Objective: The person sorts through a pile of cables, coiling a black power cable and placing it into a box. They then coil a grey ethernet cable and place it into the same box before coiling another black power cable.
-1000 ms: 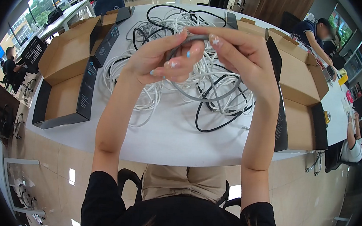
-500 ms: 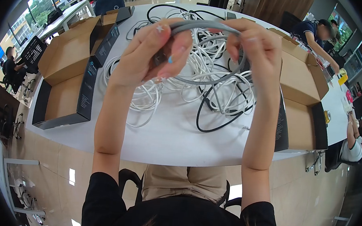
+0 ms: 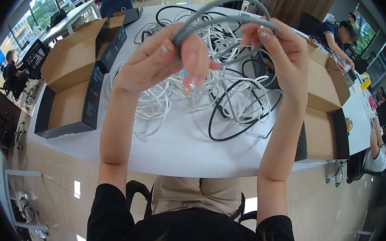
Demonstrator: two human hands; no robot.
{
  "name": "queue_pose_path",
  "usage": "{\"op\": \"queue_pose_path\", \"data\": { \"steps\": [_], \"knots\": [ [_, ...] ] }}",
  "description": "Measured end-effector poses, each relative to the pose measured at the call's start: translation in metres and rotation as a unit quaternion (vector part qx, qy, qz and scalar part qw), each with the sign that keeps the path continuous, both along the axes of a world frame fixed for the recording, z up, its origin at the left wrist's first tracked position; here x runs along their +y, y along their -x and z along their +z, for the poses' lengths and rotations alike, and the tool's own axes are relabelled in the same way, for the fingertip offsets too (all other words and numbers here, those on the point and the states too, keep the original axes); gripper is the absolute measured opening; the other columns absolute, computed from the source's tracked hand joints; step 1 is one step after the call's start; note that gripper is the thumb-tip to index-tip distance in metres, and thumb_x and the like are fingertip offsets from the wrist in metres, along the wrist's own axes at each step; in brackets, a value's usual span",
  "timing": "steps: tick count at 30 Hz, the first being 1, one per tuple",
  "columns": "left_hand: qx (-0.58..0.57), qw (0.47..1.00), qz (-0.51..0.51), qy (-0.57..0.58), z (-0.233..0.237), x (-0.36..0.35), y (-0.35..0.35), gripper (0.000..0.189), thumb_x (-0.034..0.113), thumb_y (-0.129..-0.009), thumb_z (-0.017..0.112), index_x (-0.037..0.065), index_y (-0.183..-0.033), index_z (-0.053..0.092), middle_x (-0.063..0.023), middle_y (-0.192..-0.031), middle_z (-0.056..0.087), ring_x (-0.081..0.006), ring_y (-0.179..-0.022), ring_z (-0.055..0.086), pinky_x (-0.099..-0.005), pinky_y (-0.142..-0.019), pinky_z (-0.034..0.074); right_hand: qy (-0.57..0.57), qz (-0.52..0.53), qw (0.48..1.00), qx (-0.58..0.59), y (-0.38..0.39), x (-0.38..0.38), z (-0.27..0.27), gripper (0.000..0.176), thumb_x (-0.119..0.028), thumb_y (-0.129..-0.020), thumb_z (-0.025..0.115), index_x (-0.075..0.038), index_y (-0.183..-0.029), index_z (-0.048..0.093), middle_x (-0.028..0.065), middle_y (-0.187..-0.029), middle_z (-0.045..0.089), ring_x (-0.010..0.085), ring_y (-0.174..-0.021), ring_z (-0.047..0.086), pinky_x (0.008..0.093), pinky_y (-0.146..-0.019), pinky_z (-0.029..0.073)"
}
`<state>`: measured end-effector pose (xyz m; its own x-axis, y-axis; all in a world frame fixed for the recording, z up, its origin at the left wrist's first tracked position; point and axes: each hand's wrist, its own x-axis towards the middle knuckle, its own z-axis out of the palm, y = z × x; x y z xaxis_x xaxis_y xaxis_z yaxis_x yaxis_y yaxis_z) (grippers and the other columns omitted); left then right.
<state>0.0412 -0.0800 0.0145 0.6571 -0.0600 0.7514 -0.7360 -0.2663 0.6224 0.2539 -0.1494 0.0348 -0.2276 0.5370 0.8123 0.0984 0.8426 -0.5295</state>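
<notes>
Both my hands are raised above the table and hold a grey cable (image 3: 219,19) coiled into loops. My left hand (image 3: 161,61) grips the left side of the coil, with a clear plug end showing below its fingers. My right hand (image 3: 282,50) pinches the coil's right side. Under the hands, a tangled pile of white cables (image 3: 205,83) and black cables (image 3: 233,123) lies on the white table (image 3: 177,146).
An open cardboard box (image 3: 72,74) lies at the table's left, another open box (image 3: 324,99) at its right. Other people work at the far right and at a desk on the left. My knees and chair show below the table edge.
My hands have lifted the grey coil higher and spread apart. The loops have risen toward the top of the view, and the right hand has shifted to the right.
</notes>
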Motion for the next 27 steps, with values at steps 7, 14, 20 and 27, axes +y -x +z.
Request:
{"op": "queue_pose_path", "data": {
  "steps": [7,14,20,27],
  "knots": [
    [0.098,0.995,0.027,0.000,0.007,0.008,0.016,0.049,0.041,-0.091,0.039,-0.003,-0.112,0.045,-0.0053,-0.066,0.054,-0.0234,-0.079,0.061,-0.0486,-0.096,0.032,-0.022,-0.087,0.996,-0.017,0.005,0.002,-0.002,0.027,-0.015,-0.092,0.046,0.003,-0.106,0.060,-0.0027,-0.057,0.048,0.0030,-0.053,0.043,0.0199,-0.062,0.041],
    [0.108,0.977,0.185,-0.012,0.013,-0.012,0.010,0.086,0.043,-0.074,0.068,0.000,-0.134,0.024,-0.0065,-0.071,0.058,-0.0199,-0.070,0.060,-0.0342,-0.079,0.046,-0.140,-0.385,0.899,-0.153,0.027,0.001,-0.004,0.012,-0.007,-0.086,0.053,-0.002,-0.096,0.056,0.0110,-0.073,0.061,0.0248,-0.064,0.058,0.0321,-0.055,0.043],
    [0.103,0.913,0.395,-0.004,0.007,-0.042,-0.005,0.074,0.010,-0.077,0.067,0.003,-0.136,0.023,-0.0111,-0.089,0.058,-0.0149,-0.081,0.059,-0.0236,-0.073,0.045,-0.182,-0.477,0.848,-0.140,0.032,0.015,-0.018,0.013,-0.004,-0.084,0.052,-0.004,-0.095,0.047,0.0136,-0.075,0.061,0.0318,-0.070,0.058,0.0380,-0.059,0.044],
    [0.069,0.913,0.400,0.023,0.009,-0.031,-0.006,0.048,0.003,-0.087,0.049,0.001,-0.132,0.033,-0.0122,-0.082,0.062,-0.0118,-0.062,0.061,-0.0184,-0.057,0.045,-0.101,-0.378,0.908,-0.150,0.028,0.006,-0.010,0.011,-0.003,-0.083,0.053,-0.004,-0.094,0.050,0.0128,-0.071,0.060,0.0307,-0.066,0.058,0.0359,-0.056,0.044]
  ]
}}
